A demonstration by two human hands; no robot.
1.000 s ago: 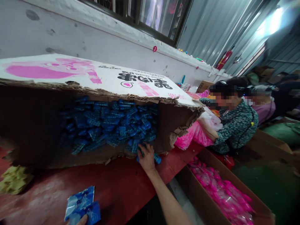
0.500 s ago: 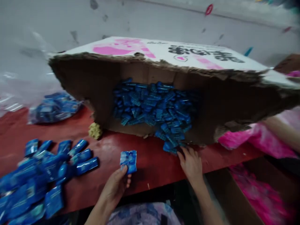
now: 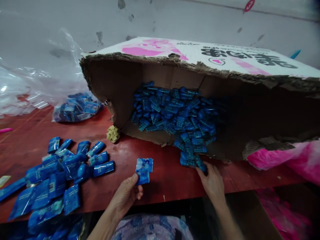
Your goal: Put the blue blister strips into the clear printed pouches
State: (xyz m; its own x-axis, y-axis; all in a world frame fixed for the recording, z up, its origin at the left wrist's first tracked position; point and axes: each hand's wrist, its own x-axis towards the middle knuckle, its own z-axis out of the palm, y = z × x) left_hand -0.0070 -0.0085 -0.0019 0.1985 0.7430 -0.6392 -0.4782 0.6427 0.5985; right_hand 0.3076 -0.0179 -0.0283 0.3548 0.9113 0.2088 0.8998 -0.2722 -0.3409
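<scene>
A big torn cardboard box lies on its side on the red table, its open mouth facing me. Many small blue packets fill it and spill out at the front. My right hand rests at the table edge with its fingertips on the spilled packets. My left hand pinches a flat blue sachet just above the table's near edge.
A pile of blue packets lies at the left front. A clear plastic bag with more blue packets sits behind it. A yellow crumpled scrap lies by the box's corner. Pink bags lie at the right.
The view has swung left, away from the seated people, to the box mouth and the packet pile. My right hand stays at the spilled packets. My left hand keeps the blue sachet.
</scene>
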